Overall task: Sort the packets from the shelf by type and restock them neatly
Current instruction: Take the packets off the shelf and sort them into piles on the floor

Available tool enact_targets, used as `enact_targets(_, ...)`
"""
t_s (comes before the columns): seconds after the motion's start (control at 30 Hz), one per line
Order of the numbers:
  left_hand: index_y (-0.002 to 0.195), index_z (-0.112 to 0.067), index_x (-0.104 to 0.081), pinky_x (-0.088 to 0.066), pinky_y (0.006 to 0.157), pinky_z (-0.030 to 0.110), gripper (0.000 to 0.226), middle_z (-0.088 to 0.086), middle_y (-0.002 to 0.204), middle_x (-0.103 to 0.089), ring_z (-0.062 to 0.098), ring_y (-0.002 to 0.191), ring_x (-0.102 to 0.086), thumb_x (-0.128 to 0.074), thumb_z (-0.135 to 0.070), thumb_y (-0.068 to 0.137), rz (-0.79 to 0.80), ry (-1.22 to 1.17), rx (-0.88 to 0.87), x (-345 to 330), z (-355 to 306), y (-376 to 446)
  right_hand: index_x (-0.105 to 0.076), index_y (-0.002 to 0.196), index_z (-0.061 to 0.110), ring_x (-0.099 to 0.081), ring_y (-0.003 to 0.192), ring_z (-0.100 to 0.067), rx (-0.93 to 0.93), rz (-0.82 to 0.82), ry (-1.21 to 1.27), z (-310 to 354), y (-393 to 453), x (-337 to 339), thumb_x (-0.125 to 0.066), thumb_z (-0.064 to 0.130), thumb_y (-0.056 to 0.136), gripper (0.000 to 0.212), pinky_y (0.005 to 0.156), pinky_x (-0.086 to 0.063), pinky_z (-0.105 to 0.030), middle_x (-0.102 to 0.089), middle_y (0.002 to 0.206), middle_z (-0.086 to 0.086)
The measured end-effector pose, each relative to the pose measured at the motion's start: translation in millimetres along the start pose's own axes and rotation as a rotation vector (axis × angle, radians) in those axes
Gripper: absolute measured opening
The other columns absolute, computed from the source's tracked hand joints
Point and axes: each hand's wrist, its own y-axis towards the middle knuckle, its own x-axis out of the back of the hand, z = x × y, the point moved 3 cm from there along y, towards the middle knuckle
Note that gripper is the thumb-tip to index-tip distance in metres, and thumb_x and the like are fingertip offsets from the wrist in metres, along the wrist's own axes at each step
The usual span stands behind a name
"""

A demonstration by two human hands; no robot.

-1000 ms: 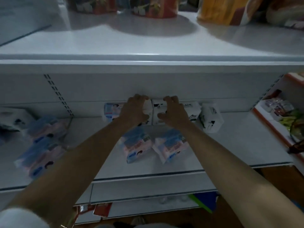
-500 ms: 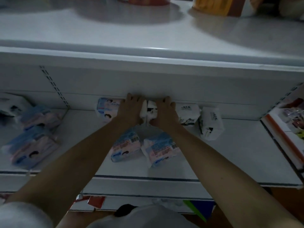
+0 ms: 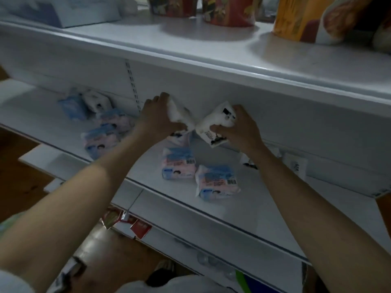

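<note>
Both hands up at the back of the middle shelf (image 3: 243,210), each holding a packet clear of the shelf surface.

Left hand (image 3: 156,119): grip clenched around a white packet (image 3: 179,115), fingers wrapped over the top, thumb underneath. Packet tilts down to the right.

Right hand (image 3: 239,127): grip clenched around a second white packet (image 3: 215,125) with black print, tilted the other way. The two packets' lower corners nearly meet between the hands; can't tell if they touch.

Below the hands, on the shelf: two blue-and-pink packets lying flat, barcodes up, one (image 3: 178,163) just behind and left of the other (image 3: 216,181), edges touching or nearly so.

Left end of the shelf: another loose cluster. A plain blue packet (image 3: 73,107) and a white one with black print (image 3: 96,101) at the back, two more blue-and-pink packets (image 3: 101,139) in front, unsorted and askew.

Behind the right forearm: part of another white packet (image 3: 248,160), mostly hidden.

Upper shelf (image 3: 211,51) carries red tubs (image 3: 228,11) and an orange bag (image 3: 300,17), cut off by the frame top.
</note>
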Motion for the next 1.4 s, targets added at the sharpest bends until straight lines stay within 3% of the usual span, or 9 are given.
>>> enact_targets(0.23,0.129,-0.011,-0.046,-0.043,0.077,0.033,0.076,0.009,0.119,-0.062,0.029,0.105,-0.059,-0.083,-0.043,0.07,-0.3,-0.201,0.287,69,74,-103,-0.053,0.105,0.035,-0.063,0.102,-0.012,-0.014,0.179,0.305,47,-32,-69,-0.084,0.05,0.06,0.056,0.088,-0.055,-0.044,-0.063,0.113,0.007)
enact_targets(0.33,0.123,-0.015,-0.047,-0.042,0.072,0.031,0.069,0.002,0.111,-0.061,0.021,0.095,-0.057,-0.083,-0.042,0.071,-0.358,-0.198,0.413,91,107,-154,-0.052,0.113,0.025,-0.066,0.1,-0.014,-0.03,0.296,0.41,76,-51,-113,-0.086,0.037,0.068,0.057,0.077,-0.06,-0.043,-0.065,0.113,0.006)
enact_targets(0.43,0.131,-0.017,-0.043,-0.045,0.082,0.034,0.078,0.003,0.121,-0.06,0.024,0.107,-0.057,-0.082,-0.045,0.069,-0.417,-0.182,0.524,111,145,-203,-0.049,0.114,0.024,-0.066,0.097,-0.014,0.015,0.4,0.413,112,-74,-157,-0.083,0.027,0.076,0.051,0.061,-0.059,-0.031,-0.065,0.111,0.005)
enact_targets(0.6,0.138,-0.024,-0.035,-0.047,0.091,0.04,0.086,0.006,0.13,-0.057,0.03,0.115,-0.056,-0.08,-0.052,0.07,-0.471,-0.141,0.693,146,223,-286,-0.052,0.118,0.025,-0.068,0.095,-0.012,0.051,0.592,0.438,168,-116,-251,-0.084,0.028,0.074,0.054,0.062,-0.059,-0.03,-0.067,0.112,0.007)
enact_targets(0.77,0.145,-0.036,-0.026,-0.042,0.095,0.042,0.086,0.006,0.142,-0.049,0.03,0.127,-0.048,-0.074,-0.054,0.077,-0.427,-0.063,0.845,175,312,-387,-0.052,0.111,0.028,-0.071,0.093,-0.012,-0.004,0.821,0.407,216,-181,-364,-0.085,0.038,0.071,0.053,0.075,-0.06,-0.036,-0.07,0.105,0.006)
enact_targets(0.93,0.138,-0.039,-0.033,-0.038,0.084,0.038,0.068,0.009,0.127,-0.049,0.032,0.112,-0.053,-0.069,-0.053,0.082,-0.387,-0.062,1.032,182,388,-480,-0.057,0.108,0.023,-0.071,0.093,-0.016,-0.007,0.954,0.39,251,-239,-457,-0.085,0.032,0.073,0.045,0.083,-0.059,-0.045,-0.071,0.104,0.002)
enact_targets(1.03,0.13,-0.034,-0.043,-0.037,0.078,0.032,0.053,0.004,0.113,-0.043,0.031,0.1,-0.055,-0.069,-0.046,0.085,-0.416,-0.098,1.115,178,420,-519,-0.059,0.109,0.024,-0.07,0.091,-0.016,-0.072,1.023,0.343,260,-261,-499,-0.083,0.036,0.075,0.044,0.074,-0.061,-0.047,-0.071,0.103,0.003)
enact_targets(1.2,0.122,-0.027,-0.048,-0.036,0.075,0.029,0.05,0.003,0.112,-0.042,0.019,0.092,-0.048,-0.076,-0.037,0.082,-0.409,-0.2,1.217,152,471,-547,-0.059,0.114,0.023,-0.068,0.097,-0.018,-0.167,1.134,0.289,250,-268,-564,-0.08,0.033,0.079,0.042,0.051,-0.055,-0.029,-0.068,0.111,0.001)
enact_targets(1.4,0.122,-0.025,-0.047,-0.036,0.078,0.03,0.065,0.003,0.112,-0.039,0.018,0.096,-0.042,-0.087,-0.018,0.07,-0.339,-0.385,1.376,91,538,-539,-0.065,0.104,0.031,-0.069,0.096,-0.021,-0.248,1.152,0.093,197,-241,-668,-0.086,0.051,0.054,0.058,0.081,-0.06,-0.045,-0.066,0.115,-0.004)
